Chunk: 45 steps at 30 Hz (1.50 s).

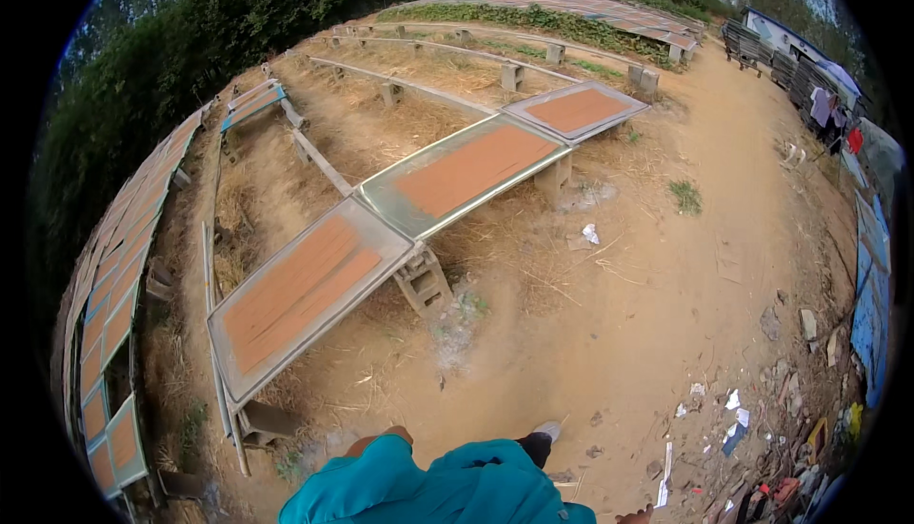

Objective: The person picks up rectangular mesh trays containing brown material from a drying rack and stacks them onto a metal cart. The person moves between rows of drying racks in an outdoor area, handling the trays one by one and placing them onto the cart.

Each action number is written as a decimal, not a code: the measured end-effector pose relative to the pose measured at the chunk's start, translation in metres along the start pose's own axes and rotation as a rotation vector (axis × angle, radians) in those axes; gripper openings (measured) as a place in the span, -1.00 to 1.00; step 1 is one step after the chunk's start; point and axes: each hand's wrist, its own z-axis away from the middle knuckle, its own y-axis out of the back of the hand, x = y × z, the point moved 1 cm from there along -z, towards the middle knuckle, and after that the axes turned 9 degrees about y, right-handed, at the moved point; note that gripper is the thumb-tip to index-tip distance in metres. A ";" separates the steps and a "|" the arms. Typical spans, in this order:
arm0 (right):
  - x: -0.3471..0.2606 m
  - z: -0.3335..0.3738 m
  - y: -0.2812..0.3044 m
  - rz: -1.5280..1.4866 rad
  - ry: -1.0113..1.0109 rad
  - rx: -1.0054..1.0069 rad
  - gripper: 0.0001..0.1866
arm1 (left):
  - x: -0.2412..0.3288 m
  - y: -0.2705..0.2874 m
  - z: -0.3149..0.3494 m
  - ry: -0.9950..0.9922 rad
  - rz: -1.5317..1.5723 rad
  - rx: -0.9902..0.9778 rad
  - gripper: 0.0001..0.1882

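Observation:
At the lower edge, a small part of my right hand (636,517) shows beside my teal clothing (447,486). Its visible fingers look slightly apart, with nothing seen in them, above the dirt ground. My left hand cannot be made out; only a patch of bare skin (379,439) shows past the teal cloth. Ahead of me, three framed panels lie end to end in a row: a near panel (305,291), a middle panel (476,167) and a far panel (577,110). Each carries thin reddish-brown strips or sheets. Neither hand is seen touching them.
A hollow concrete block (424,281) supports the panels' joint. Long rails (419,79) on blocks run behind. More panels (119,286) line the left. A dirt path (724,162) passes on the right, beside scattered litter (735,419) and a blue sheet (871,286).

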 end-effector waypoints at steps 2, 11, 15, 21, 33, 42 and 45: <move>-0.099 -0.061 0.080 0.007 -0.056 -0.050 -0.40 | 0.071 0.018 0.016 -0.089 0.049 0.276 -0.67; -0.188 -0.307 0.153 -0.039 -0.121 -0.185 -0.37 | 0.621 0.142 0.135 -1.195 0.254 0.136 -0.69; -0.158 -0.414 0.151 -0.008 -0.098 -0.264 -0.36 | 0.741 0.210 0.139 -1.177 0.172 0.194 -0.68; -0.099 -0.600 0.192 0.044 -0.179 -0.287 -0.34 | 0.766 0.262 -0.009 -0.335 0.412 0.451 -0.67; -0.163 -1.162 0.283 -0.176 -0.136 0.128 -0.47 | 0.954 0.356 -0.069 0.440 0.663 0.235 -0.49; -0.193 -1.264 0.328 -0.124 -0.284 -0.362 -0.61 | 1.569 0.616 0.003 -0.690 0.422 0.519 -0.43; -0.137 -1.300 0.317 -0.041 -0.408 -0.526 -0.70 | 1.718 0.658 0.021 -0.895 0.315 0.482 -0.42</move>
